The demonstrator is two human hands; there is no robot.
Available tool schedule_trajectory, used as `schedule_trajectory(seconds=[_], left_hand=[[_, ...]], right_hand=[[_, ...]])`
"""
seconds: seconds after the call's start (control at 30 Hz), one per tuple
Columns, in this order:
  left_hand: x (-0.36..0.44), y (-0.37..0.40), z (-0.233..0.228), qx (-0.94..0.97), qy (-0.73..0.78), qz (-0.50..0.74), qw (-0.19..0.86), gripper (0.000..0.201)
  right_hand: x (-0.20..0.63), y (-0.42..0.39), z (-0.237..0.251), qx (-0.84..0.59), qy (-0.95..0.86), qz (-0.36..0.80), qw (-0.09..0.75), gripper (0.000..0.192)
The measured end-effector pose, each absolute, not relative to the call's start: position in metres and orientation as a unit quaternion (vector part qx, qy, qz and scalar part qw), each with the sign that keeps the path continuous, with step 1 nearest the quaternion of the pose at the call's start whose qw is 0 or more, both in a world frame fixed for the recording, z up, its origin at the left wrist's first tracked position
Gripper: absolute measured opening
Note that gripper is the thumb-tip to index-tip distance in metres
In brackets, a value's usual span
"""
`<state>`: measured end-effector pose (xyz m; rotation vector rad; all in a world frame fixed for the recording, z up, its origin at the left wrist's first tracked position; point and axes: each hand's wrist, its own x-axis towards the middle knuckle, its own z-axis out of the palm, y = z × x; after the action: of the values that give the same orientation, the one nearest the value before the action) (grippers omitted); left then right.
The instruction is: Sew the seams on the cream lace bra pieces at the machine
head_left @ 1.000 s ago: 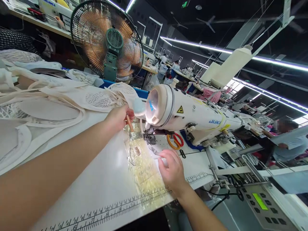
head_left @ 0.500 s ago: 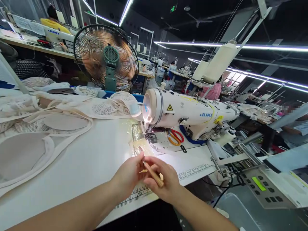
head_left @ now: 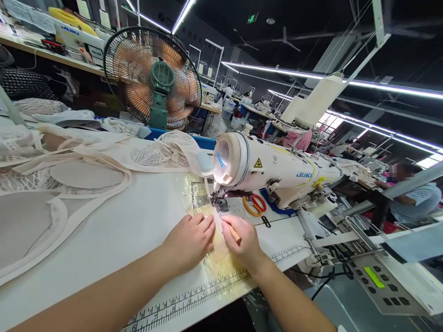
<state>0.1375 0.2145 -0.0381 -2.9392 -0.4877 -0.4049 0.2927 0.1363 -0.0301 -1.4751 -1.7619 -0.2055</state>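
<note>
The work looks to be in the middle of a step: both hands are at the sewing machine (head_left: 277,168), just before its foot (head_left: 220,204). The right hand (head_left: 244,240) has its grip closed around the wooden handle of a small tool (head_left: 235,235), which points up toward the foot. The left hand (head_left: 190,242) lies palm down on the yellowish patch (head_left: 224,263) taped to the surface (head_left: 148,216), fingers bent; whether its grip pins or pinches anything is hidden.

What is done is hard to read — whether any cloth sits under the foot is too small to tell, and no finished seam can be made out. Pale bras (head_left: 104,177) lie heaped along the left of the surface, but nothing shows whether they are sewn or waiting. The scissors (head_left: 256,205) lie untouched beside the foot, apart from both hands.
</note>
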Motion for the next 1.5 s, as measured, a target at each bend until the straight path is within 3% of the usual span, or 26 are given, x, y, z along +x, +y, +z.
schedule_trajectory(seconds=[0.97,1.27,1.5], left_hand=[[0.139,0.216,-0.031,-0.976,-0.176,-0.121,0.041,0.031],[0.14,0.213,-0.023,-0.978,-0.189,-0.082,0.03,0.034],[0.14,0.214,-0.026,-0.978,-0.184,-0.089,0.027,0.036]], right_hand=[[0.298,0.137,-0.032,-0.614,-0.682,-0.043,0.396,0.023],[0.291,0.137,-0.027,-0.648,-0.699,-0.093,0.287,0.036],[0.297,0.134,-0.031,-0.635,-0.712,-0.072,0.292,0.033]])
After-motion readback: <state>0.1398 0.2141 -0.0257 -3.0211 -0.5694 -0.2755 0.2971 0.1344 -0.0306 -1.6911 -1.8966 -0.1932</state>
